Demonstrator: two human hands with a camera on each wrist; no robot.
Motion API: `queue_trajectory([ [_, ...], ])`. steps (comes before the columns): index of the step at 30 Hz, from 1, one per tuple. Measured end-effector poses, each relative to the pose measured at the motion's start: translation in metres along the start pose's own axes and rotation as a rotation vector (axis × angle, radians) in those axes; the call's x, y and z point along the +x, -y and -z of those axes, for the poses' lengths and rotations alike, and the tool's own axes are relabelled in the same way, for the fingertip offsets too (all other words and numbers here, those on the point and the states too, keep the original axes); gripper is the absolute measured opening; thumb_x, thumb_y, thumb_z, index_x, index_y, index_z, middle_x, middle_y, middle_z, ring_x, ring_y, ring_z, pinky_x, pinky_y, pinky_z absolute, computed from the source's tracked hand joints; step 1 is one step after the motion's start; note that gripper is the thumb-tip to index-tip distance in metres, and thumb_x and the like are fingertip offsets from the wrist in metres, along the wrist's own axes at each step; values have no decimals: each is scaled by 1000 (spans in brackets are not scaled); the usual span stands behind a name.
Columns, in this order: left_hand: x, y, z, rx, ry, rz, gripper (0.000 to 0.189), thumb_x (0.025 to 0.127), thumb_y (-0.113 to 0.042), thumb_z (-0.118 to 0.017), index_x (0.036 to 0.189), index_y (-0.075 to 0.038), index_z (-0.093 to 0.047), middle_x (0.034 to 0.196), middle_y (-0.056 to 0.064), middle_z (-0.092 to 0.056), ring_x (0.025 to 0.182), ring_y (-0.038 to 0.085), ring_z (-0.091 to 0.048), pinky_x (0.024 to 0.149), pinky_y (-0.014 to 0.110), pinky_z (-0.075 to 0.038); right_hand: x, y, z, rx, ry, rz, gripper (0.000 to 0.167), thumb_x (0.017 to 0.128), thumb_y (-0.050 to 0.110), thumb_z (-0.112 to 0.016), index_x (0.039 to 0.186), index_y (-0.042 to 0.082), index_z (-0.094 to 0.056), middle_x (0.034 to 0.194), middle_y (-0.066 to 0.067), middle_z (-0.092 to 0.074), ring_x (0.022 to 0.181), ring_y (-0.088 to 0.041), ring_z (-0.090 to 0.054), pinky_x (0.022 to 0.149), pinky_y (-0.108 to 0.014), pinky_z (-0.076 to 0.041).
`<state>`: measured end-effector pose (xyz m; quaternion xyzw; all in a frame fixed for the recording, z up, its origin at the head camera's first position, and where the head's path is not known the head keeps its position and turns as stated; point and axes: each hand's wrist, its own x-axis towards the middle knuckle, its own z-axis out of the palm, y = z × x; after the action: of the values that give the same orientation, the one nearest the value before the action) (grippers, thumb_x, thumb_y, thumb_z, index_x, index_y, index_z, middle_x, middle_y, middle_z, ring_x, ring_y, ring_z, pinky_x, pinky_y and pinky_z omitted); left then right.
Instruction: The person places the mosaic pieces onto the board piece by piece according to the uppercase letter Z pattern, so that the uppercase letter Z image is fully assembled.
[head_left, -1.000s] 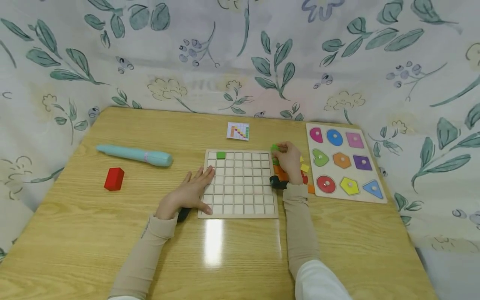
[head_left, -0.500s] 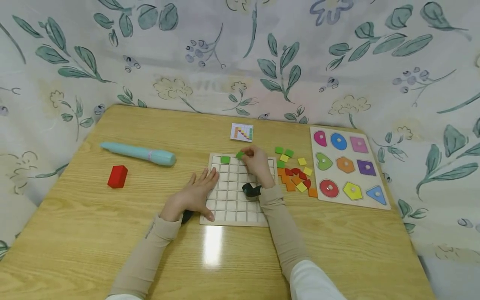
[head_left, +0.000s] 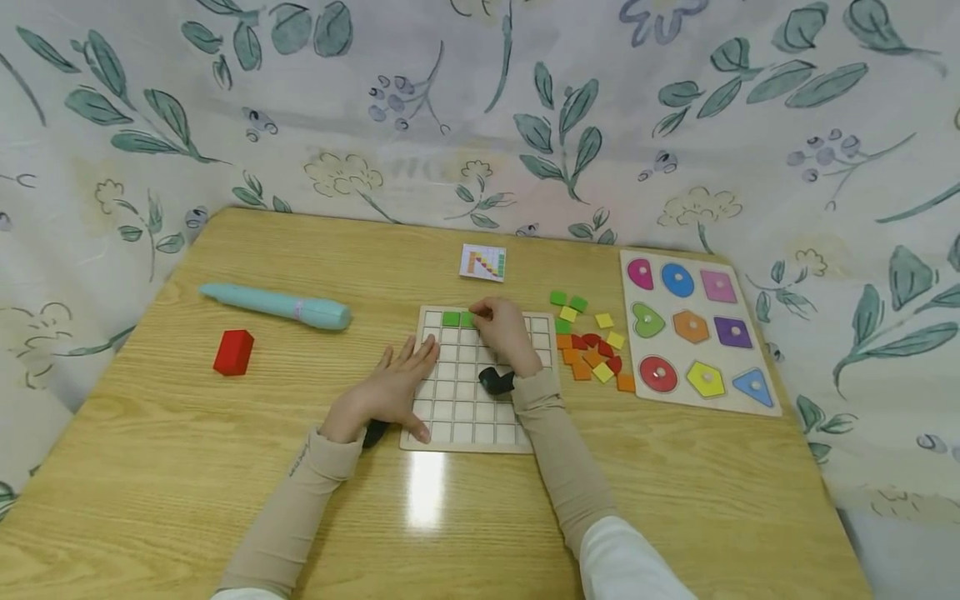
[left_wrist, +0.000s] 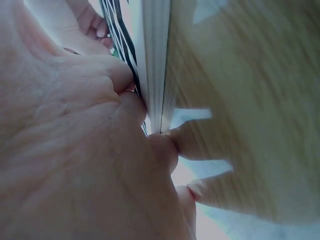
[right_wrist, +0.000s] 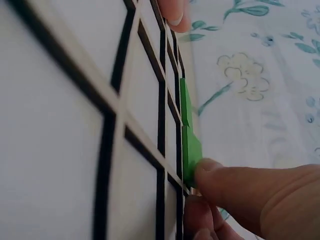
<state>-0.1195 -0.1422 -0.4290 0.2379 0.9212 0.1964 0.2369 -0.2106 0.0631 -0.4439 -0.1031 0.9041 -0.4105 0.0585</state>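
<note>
A wooden grid board (head_left: 464, 410) of white squares lies on the table. My left hand (head_left: 386, 392) spreads over its left edge, fingers fairly straight; in the left wrist view, fingertips touch the board's side. At the far row, my right hand (head_left: 506, 333) pinches a green square tile (right_wrist: 192, 157), partly hidden in the head view. The right wrist view shows the thumb on this tile, which looks slightly raised and touches or nearly touches another green tile (head_left: 451, 319) lying in the grid.
Loose green, yellow, orange and red tiles (head_left: 592, 357) lie right of the board. Beyond them is a shape puzzle board (head_left: 675, 352). A small pattern card (head_left: 483, 262) lies behind the grid. A teal tapered cylinder (head_left: 273, 306) and red block (head_left: 234, 352) lie left.
My right hand has come from the loose tiles leftward to the far row with a green tile, now lowered beside the first one. My left hand has stayed on the board's edge.
</note>
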Motion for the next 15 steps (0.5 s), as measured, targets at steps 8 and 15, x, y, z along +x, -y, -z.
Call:
queue_trajectory([
  [8,3,-1,0,9,6,10,139,56,-47,-87,155,-2,-1,163,15,8,149,40,13,116,65,7,3,-20,33,163,19,-63,32,98,21,-56,127,8,-63,124,-14,-64,110,-29,-63,88,-38,-54],
  [15,2,0,-1,7,13,15,138,57,-47,-87,155,-2,-2,163,15,8,148,41,13,116,66,7,-7,-61,77,541,-305,-262,37,100,19,-53,133,4,-56,122,-12,-59,81,-11,-61,65,-15,-49],
])
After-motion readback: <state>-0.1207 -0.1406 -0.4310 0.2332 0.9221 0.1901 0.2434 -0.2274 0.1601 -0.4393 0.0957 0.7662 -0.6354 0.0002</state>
